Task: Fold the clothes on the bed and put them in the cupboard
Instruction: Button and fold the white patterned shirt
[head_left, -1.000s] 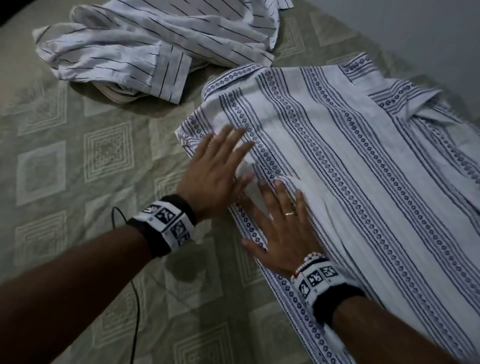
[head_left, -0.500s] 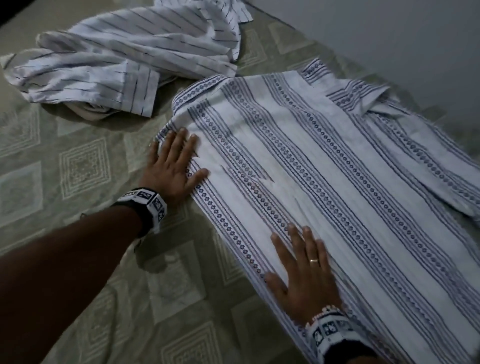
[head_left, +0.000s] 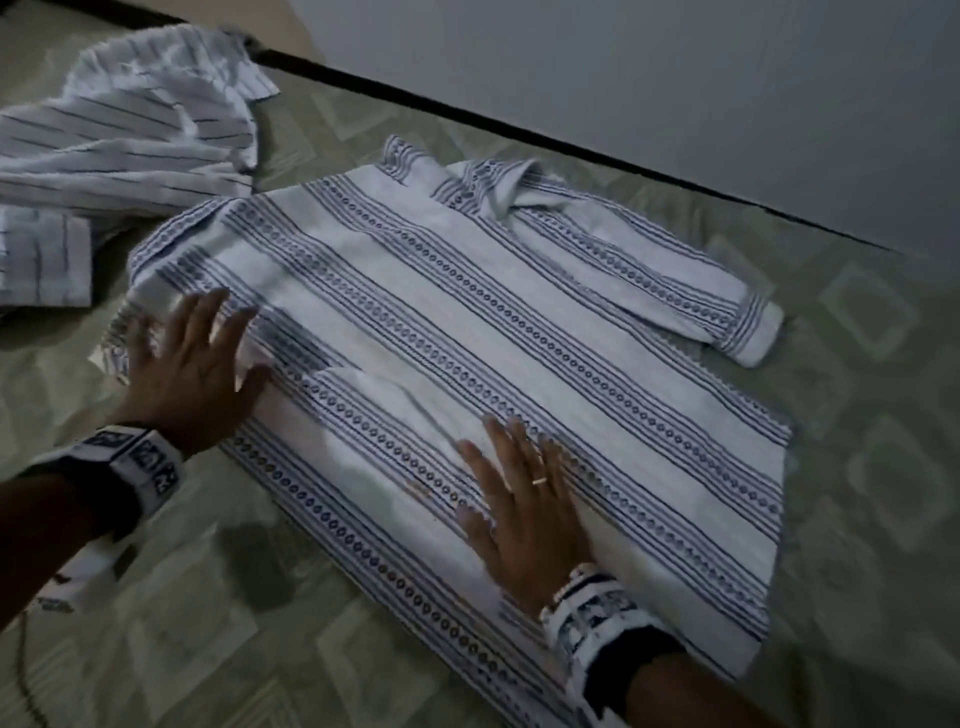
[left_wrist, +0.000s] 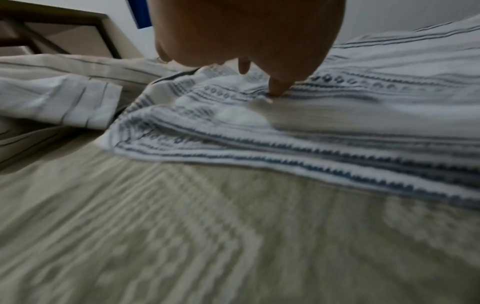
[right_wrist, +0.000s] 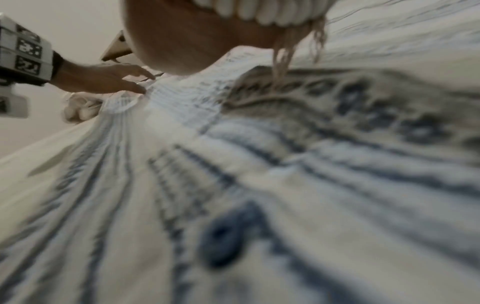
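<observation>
A white shirt with blue patterned stripes lies spread flat on the bed, collar at the far end and one sleeve folded out to the right. My left hand presses flat on its near left shoulder area, fingers straight. Lower on the shirt body my right hand lies flat too, fingers spread, with a ring on one. The left wrist view shows a fingertip touching the striped cloth. In the right wrist view the blurred shirt fills the picture, with the left hand beyond.
A second white shirt with thin dark stripes lies crumpled at the far left. The bed has a pale green diamond-pattern sheet. A dark bed edge runs along the grey wall. A wooden frame stands beyond the bed. A black cable trails at lower left.
Both hands have slid apart over the shirt: the left toward the shoulder end, the right down toward the hem. The view has swung to show the whole shirt and the sleeve.
</observation>
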